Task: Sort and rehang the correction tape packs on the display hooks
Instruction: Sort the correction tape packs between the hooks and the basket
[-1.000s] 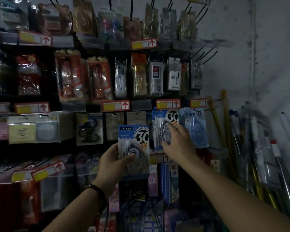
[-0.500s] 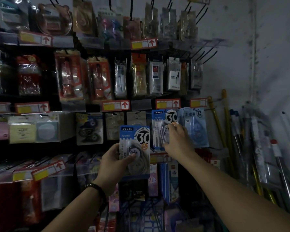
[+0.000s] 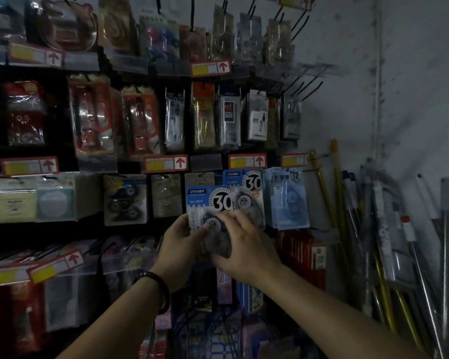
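Below the red-and-yellow price tag [image 3: 247,161], both hands meet on one blue correction tape pack [image 3: 210,203] marked with a big "30". The left hand [image 3: 180,242] holds this pack by its left edge, the thumb lying over the front and the fingers closed behind it. The right hand [image 3: 244,244] is curled over the lower part of the same pack, on the clear blister, so both hands grip it together. The pack is upright, just in front of the shelf wall and a little lower and to the left of the tag.

Right under the tag, a second "30" pack [image 3: 249,185] already hangs on its hook; the held pack partly covers its left side. Just to the right of that one hangs a group of pale blue "12" packs [image 3: 287,200], touching or nearly touching it. These two kinds look sorted, each on its own hook.

I judge the task is partly done: some packs are up, and the one in the hands is not yet on a hook. It probably belongs with the other "30" pack under the tag. Whether the hole at its top is lined up with the hook I cannot tell, because the picture is dark. More loose packs are not visible.
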The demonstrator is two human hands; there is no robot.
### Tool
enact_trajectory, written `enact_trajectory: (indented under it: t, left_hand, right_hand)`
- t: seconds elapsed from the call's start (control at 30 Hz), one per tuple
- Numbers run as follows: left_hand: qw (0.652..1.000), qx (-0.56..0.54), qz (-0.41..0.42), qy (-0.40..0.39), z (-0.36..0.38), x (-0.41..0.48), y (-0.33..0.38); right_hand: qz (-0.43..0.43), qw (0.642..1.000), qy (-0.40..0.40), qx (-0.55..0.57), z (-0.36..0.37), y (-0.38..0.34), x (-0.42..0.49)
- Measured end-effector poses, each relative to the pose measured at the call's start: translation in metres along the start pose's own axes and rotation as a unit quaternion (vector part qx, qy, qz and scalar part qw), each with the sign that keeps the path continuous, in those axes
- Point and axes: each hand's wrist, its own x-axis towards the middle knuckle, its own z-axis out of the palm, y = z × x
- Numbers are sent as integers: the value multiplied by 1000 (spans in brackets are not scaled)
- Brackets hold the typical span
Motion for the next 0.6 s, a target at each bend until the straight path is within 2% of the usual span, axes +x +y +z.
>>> enact_trajectory:
  t: [0.13, 0.2, 0.27, 0.3, 0.37, 0.47, 0.6]
  left_hand:
    - [999, 0, -7, -47, 11, -3, 1]
    - [997, 57, -22, -48, 10, -3, 4]
    - [985, 168, -14, -33, 4, -4, 4]
    - [970, 241, 10, -30, 1, -5, 4]
    - [918, 386, 67, -62, -5, -9, 1]
    - [845, 509, 90, -134, -12, -15, -4]
    - [824, 539, 88, -151, -20, -17, -5]
  right_hand:
    - [48, 996, 16, 68, 3, 5, -4]
    - [73, 995, 31, 66, 4, 14, -3]
    - [102, 993, 45, 43, 5, 27, 0]
    - [115, 991, 52, 33, 6, 32, 1]
    - [130, 989, 62, 13, 7, 41, 7]
    - [143, 987, 75, -20, 10, 46, 19]
    - [146, 985, 77, -53, 9, 51, 36]
